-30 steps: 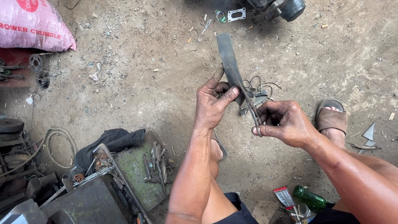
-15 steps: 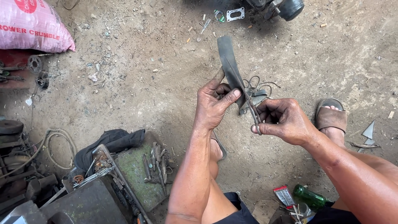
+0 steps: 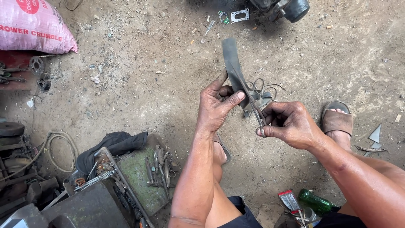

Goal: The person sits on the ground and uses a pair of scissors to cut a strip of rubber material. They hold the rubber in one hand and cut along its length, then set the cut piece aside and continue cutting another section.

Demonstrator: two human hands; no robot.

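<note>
My left hand [image 3: 216, 105] grips a dark strip of rubber [image 3: 232, 63] that stands up from between thumb and fingers. My right hand [image 3: 289, 122] is closed on the handles of a pair of scissors [image 3: 257, 114], whose blades lie along the lower part of the strip. Behind the hands, on the dirt, lie cut scraps and thin curls of rubber [image 3: 263, 95]. Both forearms reach in from the bottom of the view.
A pink sack [image 3: 31, 25] lies at top left. A green toolbox [image 3: 143, 177] with wrenches and a dark cloth [image 3: 114, 145] sits lower left. My sandalled foot [image 3: 336, 122] is at right, a green bottle [image 3: 316, 202] below it, and an engine part [image 3: 287, 7] at top.
Hardly anything moved: both hands keep the same hold, and the strip's top has shifted only slightly.
</note>
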